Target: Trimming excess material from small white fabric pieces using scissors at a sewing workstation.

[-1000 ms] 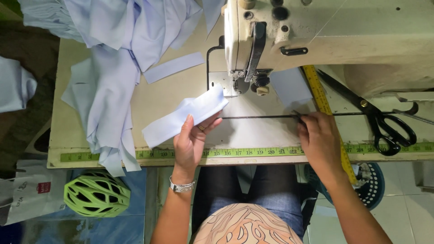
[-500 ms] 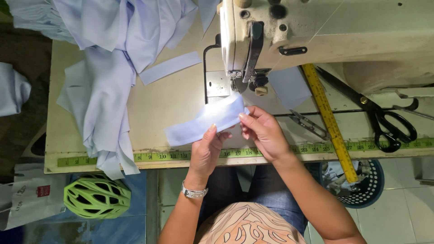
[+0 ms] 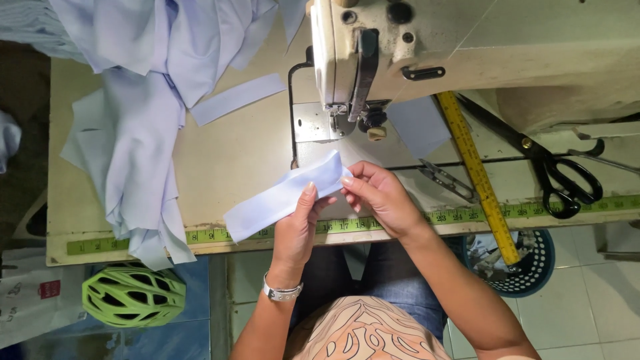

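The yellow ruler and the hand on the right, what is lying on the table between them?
Small metal thread snips lie on the table between the right hand and the yellow ruler, in the head view.

- Light was bright and even, with soft shadows under the sewing machine.
- Left of the machine, the floor stayed dim.
- Focus was sharp, without glare.
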